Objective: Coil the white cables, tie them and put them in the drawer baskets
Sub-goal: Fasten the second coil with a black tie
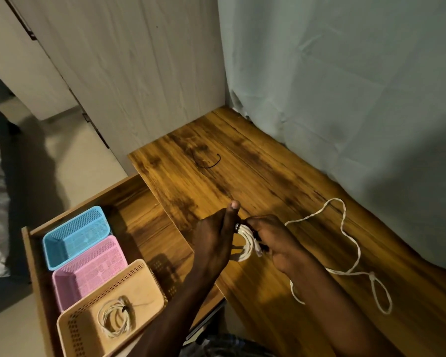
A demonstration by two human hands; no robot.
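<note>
Now tying, by the look of it: coil (pixel 246 242) pinched between both hands just above the desk (pixel 242 176), near its front-left edge. Left hand (pixel 215 238) on the coil's left flank, palm turned inward, thumb raised straight up, fingers curled behind the loops and clamping them. Right hand (pixel 271 240) on the coil's right flank, fingertips closed on a dark tie (pixel 238 226) wrapped over the coil's top; whether the tie is knotted cannot be told, too small and shadowed. Coil's loops standing roughly upright, long axis running away from the body, squarely in the gap between the two palms and touching both.

Next move probably a carry leftward and down: drawer (pixel 139 215) open just left of the desk edge, so left hand nearer. Tan basket (pixel 150 292) nearest the body, already holding one tied coil (pixel 116 318); pink basket (pixel 88 269) and blue basket (pixel 75 235) behind it, showing nothing inside.

Still to do: loose cable (pixel 355 248) sprawled on the desk right of the hands, uncoiled; spare tie (pixel 209 162) lying farther back, well apart.
</note>
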